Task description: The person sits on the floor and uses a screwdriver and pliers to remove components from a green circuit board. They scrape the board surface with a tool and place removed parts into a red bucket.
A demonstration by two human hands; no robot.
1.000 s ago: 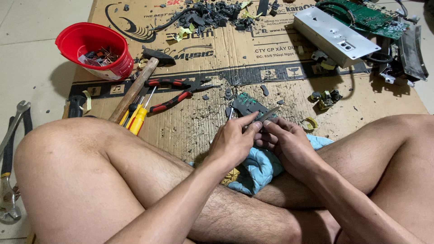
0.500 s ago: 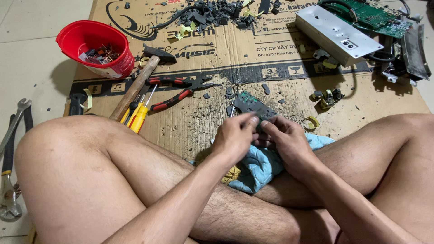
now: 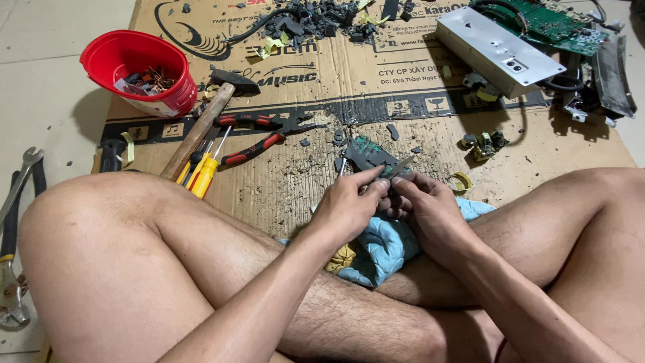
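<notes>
Both hands, left (image 3: 349,205) and right (image 3: 423,205), fingers pinched shut on small green board (image 3: 368,153); pliers (image 3: 259,138) far left on cardboard (image 3: 403,74).

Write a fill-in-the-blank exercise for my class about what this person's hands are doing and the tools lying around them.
1. Both hands, left hand and right hand, hold a small ____ circuit board between them.
2. The bowl at the corner of the cardboard is ____.
3. The hammer has a ____ handle.
4. The pliers beside the hammer have red and ____ handles.

Missing words: green; red; wooden; black
</notes>
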